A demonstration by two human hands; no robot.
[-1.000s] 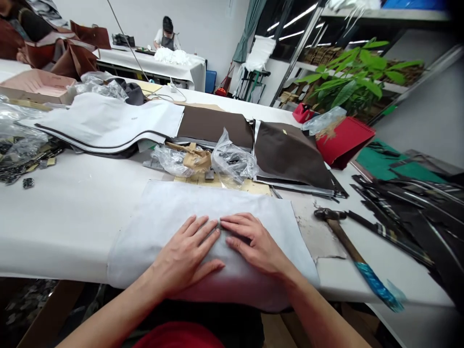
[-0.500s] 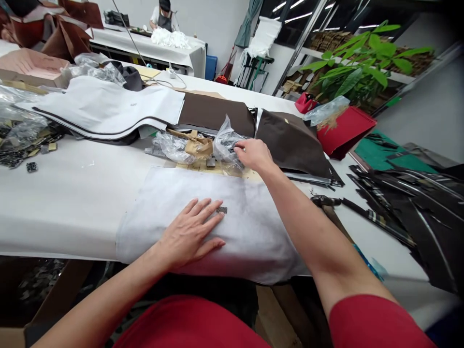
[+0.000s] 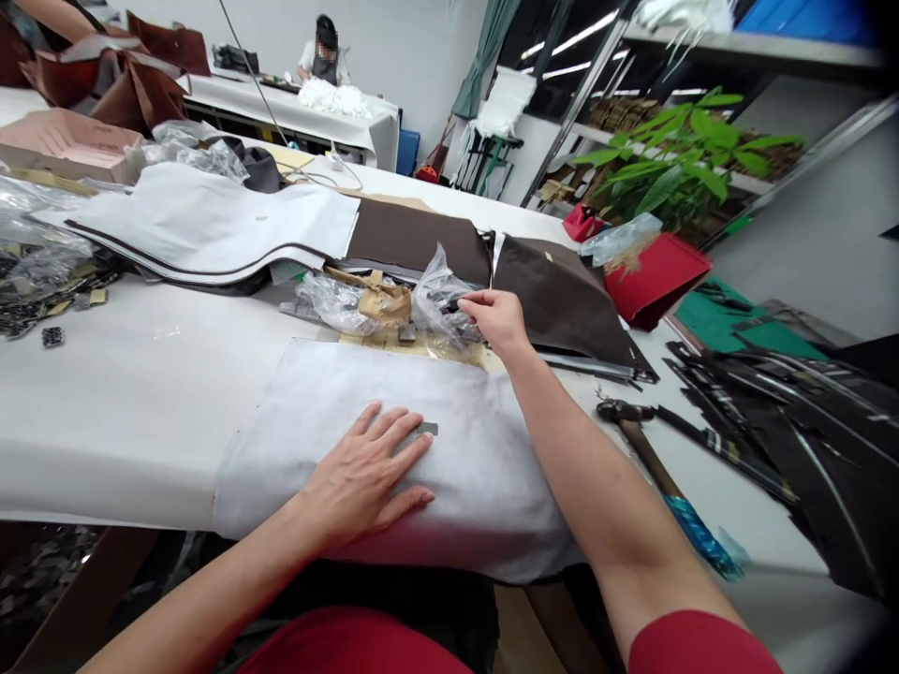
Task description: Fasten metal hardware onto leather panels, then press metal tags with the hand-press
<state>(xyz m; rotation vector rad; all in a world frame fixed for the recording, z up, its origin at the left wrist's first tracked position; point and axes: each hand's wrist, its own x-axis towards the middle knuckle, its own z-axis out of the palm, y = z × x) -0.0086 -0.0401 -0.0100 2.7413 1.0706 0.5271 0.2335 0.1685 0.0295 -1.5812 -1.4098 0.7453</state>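
Note:
My left hand [image 3: 372,473] lies flat with its fingers spread on a white cloth-like panel [image 3: 281,449] at the table's front edge. Beside its fingertips, a small grey rectangular plate [image 3: 428,429] rests on the panel. Beyond the panel, my right hand [image 3: 497,318] has thumb and forefinger pinched together at a crumpled clear plastic bag [image 3: 439,281]. A small dark bit shows by those fingertips, but I cannot make out what they hold. Left of the bag is a torn tan paper wrapping [image 3: 385,301] with more clear plastic around it.
Dark brown panels [image 3: 421,232] and white sheets [image 3: 211,211] lie behind. A hammer [image 3: 650,459] sits right of my forearm, near black strips [image 3: 807,421]. Small metal parts [image 3: 42,295] are heaped at left. A potted plant [image 3: 674,154] stands at back right; a person [image 3: 327,61] sits far off.
The view has shifted slightly, showing more of the hammer. My right hand stays at the plastic bag with its fingers still pinched. My left hand remains flat on the panel.

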